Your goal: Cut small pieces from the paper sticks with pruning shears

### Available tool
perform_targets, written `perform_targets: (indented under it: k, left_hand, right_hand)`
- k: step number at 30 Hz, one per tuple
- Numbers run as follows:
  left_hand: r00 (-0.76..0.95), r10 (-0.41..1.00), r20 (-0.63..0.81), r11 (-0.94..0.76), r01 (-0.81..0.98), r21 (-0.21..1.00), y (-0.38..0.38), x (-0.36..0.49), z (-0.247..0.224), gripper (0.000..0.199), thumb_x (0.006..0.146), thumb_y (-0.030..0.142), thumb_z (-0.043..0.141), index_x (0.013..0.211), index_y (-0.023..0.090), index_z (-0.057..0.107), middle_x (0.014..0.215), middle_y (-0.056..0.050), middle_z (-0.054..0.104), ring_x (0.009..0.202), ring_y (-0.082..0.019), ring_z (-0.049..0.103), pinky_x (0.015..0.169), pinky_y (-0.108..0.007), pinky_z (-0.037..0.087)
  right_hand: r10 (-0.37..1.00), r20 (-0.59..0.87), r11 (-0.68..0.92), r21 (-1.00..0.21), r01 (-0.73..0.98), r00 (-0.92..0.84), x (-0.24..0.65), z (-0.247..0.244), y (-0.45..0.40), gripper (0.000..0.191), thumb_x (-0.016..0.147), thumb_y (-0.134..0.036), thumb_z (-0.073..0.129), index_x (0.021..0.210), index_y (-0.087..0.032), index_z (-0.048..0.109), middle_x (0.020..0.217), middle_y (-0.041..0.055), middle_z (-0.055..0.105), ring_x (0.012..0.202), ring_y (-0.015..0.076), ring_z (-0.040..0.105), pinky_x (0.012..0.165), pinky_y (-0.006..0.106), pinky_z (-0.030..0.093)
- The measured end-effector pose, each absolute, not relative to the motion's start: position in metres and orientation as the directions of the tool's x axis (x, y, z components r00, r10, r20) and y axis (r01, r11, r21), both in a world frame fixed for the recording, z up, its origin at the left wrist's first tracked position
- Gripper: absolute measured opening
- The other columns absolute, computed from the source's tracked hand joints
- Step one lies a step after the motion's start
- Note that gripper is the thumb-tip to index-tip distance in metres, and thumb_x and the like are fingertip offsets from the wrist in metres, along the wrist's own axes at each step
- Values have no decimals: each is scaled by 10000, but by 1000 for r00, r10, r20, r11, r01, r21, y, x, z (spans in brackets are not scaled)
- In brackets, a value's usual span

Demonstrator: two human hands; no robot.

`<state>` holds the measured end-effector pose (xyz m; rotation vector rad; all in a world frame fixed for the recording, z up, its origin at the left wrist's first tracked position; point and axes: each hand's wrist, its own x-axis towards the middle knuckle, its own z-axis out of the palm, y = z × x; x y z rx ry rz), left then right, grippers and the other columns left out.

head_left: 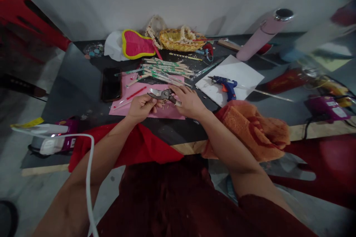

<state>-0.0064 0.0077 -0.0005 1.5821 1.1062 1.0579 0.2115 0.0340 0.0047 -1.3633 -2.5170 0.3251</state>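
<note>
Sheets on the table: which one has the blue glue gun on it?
The white sheet with the glue gun on it, not the pink sheet beside it.

Two hands [141, 108] [188, 100], one pair of shears [162, 95]

No readable text, purple device label [339, 112] too blurred

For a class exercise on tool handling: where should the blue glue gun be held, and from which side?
Take the blue glue gun by its grip, coming from the near side and above: it lies on the white board with the grip angled toward the person and the nozzle pointing left, away from the hand.
</note>
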Motion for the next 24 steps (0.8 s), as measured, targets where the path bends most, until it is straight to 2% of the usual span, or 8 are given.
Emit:
perform_targets:
  k: [5,10,14,21,24]
  left_hand:
    - [380,923,-55,85,-61,995,5,-10,5,297,776,411,661,788,114,668,637,-55,688,382,-74,537,383,-198,440]
    - [368,922,-121,179,-128,975,2,-10,11,339,741,452,697,760,117,653,595,-42,669,345,-56,499,333,-163,368]
    - [292,955,-45,77,-98,992,3,-5,15,371,769,487,657,799,117,648,601,-36,663,371,-65,516,363,-173,410]
    - [212,965,157,-202,210,957,1,-5,11,372,867,453,526,736,124,642,658,-54,685,440,-77,559,421,-185,435]
    - [214,949,233,-291,308,906,4,-9,6,316,886,383,510,758,140,667,670,-41,682,482,-76,567,464,-183,441]
  right_hand:
    - [818,171,574,-295,764,-549,209,1,34,715,784,-264,555,1449,-231,293,1365,108,464,1231,303,413,967,466,388]
    - [828,165,560,-310,768,-536,206,1,33,665,779,-251,548,1413,-213,350,1355,112,482,1209,303,443,964,455,401]
    - [863,172,504,-324,800,-475,202,1,31,555,823,-212,465,1374,-206,402,1328,112,518,1178,299,482,940,445,425]
    - [861,167,509,-301,806,-480,204,3,30,554,807,-231,487,1357,-210,425,1307,112,545,1137,292,531,905,413,454]
    - [860,107,505,-332,797,-500,205,4,29,516,817,-224,459,1333,-217,445,1200,86,625,992,260,612,816,367,488]
